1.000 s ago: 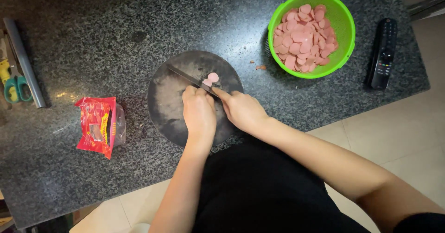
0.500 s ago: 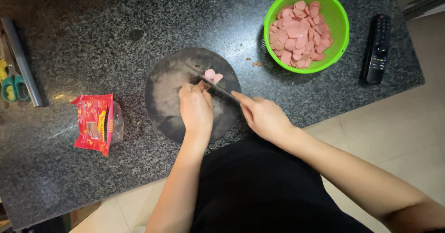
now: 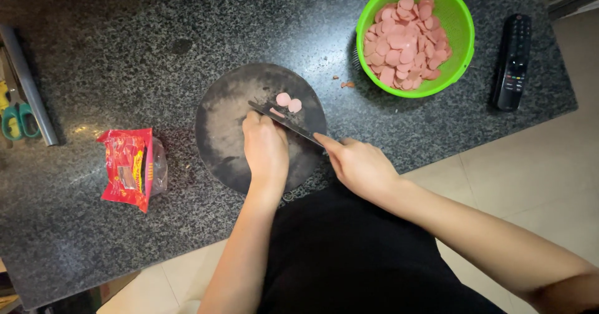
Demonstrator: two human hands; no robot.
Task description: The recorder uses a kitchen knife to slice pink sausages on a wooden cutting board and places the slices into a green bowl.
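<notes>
Knife [image 3: 287, 122] drawn back; speckled granite counter [image 3: 125, 52].

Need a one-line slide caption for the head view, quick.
Right hand slices sausage with a knife on a round board, left hand steadying it, beside a green bowl of slices.

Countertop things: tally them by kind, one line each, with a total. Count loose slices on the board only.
Round dark cutting board: 1
Knife, in the right hand: 1
Loose pink sausage slices on the board, beyond the left hand: 2
Green basket of slices: 1
Red packet: 1
Black remote: 1
Scissors: 1
Total: 8
</notes>
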